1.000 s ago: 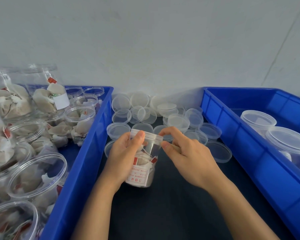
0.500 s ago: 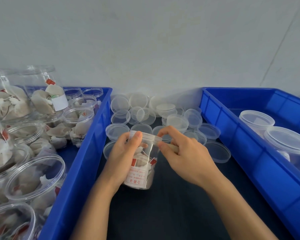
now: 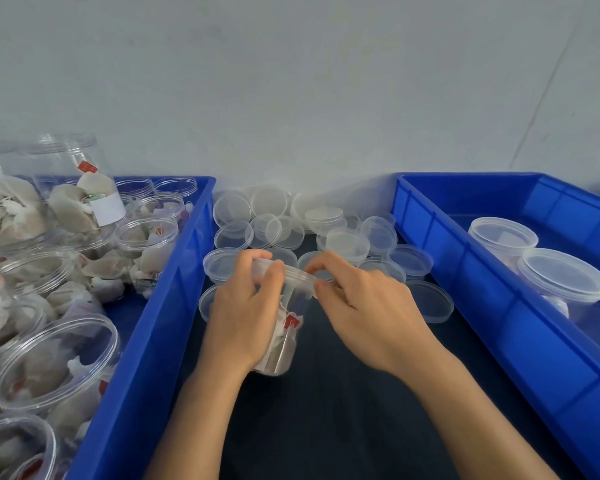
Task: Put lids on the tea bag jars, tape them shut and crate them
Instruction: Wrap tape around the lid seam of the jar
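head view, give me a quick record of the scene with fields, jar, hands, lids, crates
jar: clear tea bag jar, lid on, tilted over the dark mat
left hand: left hand grips the jar's side
right hand: right hand pinches at the lid rim
loose lids: loose lids piled behind the jar
left crate: left crate holds unlidded filled jars
right crate: right crate holds two lidded jars
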Demonstrator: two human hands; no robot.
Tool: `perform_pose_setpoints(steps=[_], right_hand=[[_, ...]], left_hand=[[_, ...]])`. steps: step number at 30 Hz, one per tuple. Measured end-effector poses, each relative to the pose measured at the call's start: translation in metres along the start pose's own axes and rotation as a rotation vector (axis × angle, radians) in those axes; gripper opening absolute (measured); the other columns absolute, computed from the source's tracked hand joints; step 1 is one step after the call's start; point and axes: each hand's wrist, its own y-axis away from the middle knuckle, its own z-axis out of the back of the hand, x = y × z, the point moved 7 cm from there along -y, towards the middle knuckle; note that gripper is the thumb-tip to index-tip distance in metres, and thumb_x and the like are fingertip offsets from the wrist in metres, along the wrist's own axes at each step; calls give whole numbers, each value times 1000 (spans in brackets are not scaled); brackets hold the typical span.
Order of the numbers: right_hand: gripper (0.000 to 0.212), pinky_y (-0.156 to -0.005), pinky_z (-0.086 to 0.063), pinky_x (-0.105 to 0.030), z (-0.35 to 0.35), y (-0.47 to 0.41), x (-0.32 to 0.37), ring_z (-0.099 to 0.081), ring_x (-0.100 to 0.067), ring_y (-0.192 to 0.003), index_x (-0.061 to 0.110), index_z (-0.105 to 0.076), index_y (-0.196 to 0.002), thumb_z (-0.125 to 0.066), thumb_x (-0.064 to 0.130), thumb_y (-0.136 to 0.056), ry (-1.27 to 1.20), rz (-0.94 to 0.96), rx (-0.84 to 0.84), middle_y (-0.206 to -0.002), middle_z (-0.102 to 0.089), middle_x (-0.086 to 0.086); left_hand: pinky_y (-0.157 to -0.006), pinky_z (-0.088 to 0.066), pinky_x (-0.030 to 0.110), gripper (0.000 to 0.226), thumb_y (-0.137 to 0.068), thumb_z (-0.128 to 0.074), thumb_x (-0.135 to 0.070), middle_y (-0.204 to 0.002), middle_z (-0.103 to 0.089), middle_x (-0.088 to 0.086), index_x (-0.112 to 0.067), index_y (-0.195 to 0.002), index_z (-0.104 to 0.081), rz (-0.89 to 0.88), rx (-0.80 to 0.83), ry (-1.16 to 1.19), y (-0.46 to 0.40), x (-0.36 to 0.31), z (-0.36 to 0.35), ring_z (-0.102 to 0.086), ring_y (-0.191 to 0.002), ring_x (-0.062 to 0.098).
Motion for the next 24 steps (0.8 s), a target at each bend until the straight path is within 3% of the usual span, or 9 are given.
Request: perform_pose_setpoints(steps=[2, 5, 11, 14, 17, 20, 24], right_hand=[[19, -57, -40, -33, 0, 2, -1, -57, -11, -61, 47, -48, -120, -36, 41, -108, 10, -21, -7, -64, -61, 11], [16, -59, -47, -35, 2, 6, -2, -58, -10, -61, 44, -50, -117, -36, 42, -109, 73, -39, -30, -67, -63, 11], [30, -57, -46, -34, 6, 5, 2, -59, -13, -67, 39, -52, -114, -23, 46, -108, 234, 45, -87, -78, -63, 12], [25, -54, -41, -31, 2, 4, 2, -58, -13, -65, 40, -49, -117, -26, 47, -109, 208, 53, -87, -76, -63, 13], [17, -50, -31, -29, -3, 6, 5, -54, -12, -60, 42, -47, -116, -31, 46, -110, 156, 56, -105, -69, -59, 13], [16, -50, -32, -29, -6, 6, 6, -53, -10, -57, 43, -46, -117, -32, 46, -110, 120, 54, -89, -60, -50, 14], [17, -52, -35, -28, -6, 6, 4, -55, -9, -61, 45, -45, -121, -32, 46, -109, 90, 50, -54, -60, -48, 17]], left_hand=[[-65, -45, 30, 31, -98, -36, -64, -85, -68, -12, -41, -111, -53, -7, 2, -21, -3, 0, 1, -65, -80, 0], [-62, -43, 28, 32, -99, -33, -64, -88, -65, -26, -39, -108, -51, -36, 12, -61, -6, -3, -1, -64, -82, -5], [-66, -48, 31, 34, -102, -34, -67, -86, -69, -19, -41, -113, -53, -11, 13, -55, -9, 2, 2, -66, -82, -5], [-71, -49, 33, 34, -98, -37, -74, -90, -69, -23, -47, -111, -52, -1, 31, -4, -5, 2, 4, -67, -83, -4], [-68, -50, 27, 54, -78, -45, -88, -87, -70, -17, -47, -112, -50, -16, 64, 50, -1, 1, 6, -68, -79, -3], [-69, -57, 24, 70, -69, -58, -89, -104, -70, -13, -47, -123, -47, -25, 98, 78, 0, 3, 6, -73, -88, 3], [-68, -56, 11, 76, -62, -75, -82, -113, -63, -18, -53, -123, -42, -59, 120, 124, 0, 5, 5, -70, -95, -8]])
